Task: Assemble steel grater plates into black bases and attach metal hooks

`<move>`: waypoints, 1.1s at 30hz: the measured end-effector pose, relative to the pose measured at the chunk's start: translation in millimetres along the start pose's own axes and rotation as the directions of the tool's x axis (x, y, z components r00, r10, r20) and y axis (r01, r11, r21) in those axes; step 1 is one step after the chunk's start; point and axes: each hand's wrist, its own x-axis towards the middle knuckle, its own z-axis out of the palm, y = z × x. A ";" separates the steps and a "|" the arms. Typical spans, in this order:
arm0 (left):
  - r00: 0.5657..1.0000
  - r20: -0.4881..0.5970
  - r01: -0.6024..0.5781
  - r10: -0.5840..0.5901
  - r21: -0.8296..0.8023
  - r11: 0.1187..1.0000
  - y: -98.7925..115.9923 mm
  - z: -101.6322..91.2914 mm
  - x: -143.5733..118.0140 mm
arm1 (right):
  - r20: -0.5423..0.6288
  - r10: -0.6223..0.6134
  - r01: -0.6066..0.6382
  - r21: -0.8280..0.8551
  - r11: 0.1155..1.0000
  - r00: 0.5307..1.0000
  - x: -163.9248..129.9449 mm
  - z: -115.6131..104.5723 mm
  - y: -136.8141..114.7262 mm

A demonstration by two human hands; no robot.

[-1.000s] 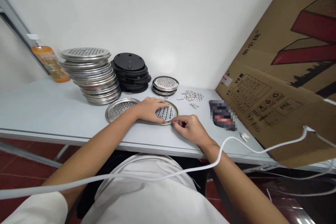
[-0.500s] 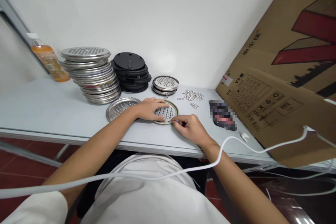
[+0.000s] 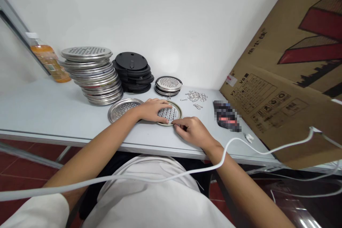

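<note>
Perforated disc [image 3: 173,114] under spread left grip [image 3: 151,110]; right grip [image 3: 194,131] bunched at disc edge, hold unclear.

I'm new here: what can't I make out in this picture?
All in the head view:
Green-rimmed disc: left part hidden by the left hand.
Silver plate: part hidden by that hand and wrist.
Dark item: blurred into blocks.
Cardboard box: cut off by the right edge; smallest print too small.

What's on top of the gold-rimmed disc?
The left hand lies across the disc. Its perforated right part shows; whatever lies under the hand is covered.
</note>
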 end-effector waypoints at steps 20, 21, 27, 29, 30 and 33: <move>1.000 -0.005 -0.010 0.010 0.010 1.000 0.2 -0.1 0.7 | 0.071 0.030 -0.014 -0.214 0.977 0.997 -0.9 -4.0 -4.9; 1.000 -0.004 -0.009 0.009 0.011 1.000 0.3 -0.1 0.7 | 0.080 0.040 -0.020 -0.230 0.973 0.996 -0.7 -4.3 -5.8; 1.000 -0.005 -0.003 0.003 0.011 1.000 0.6 0.9 1.1 | 0.123 0.094 -0.055 -0.285 0.957 0.988 1.1 -4.4 -8.1; 1.000 -0.007 -0.002 0.003 0.011 1.000 0.5 1.2 1.2 | 0.129 0.100 -0.059 -0.290 0.955 0.987 2.2 -4.4 -8.3; 1.000 -0.009 -0.003 0.003 0.009 1.000 0.3 1.4 1.3 | 0.130 0.104 -0.062 -0.293 0.954 0.986 2.9 -4.6 -8.6; 1.000 -0.012 -0.005 0.005 0.001 1.000 -0.4 2.3 1.9 | 0.137 0.117 -0.071 -0.306 0.950 0.984 5.0 -5.5 -10.0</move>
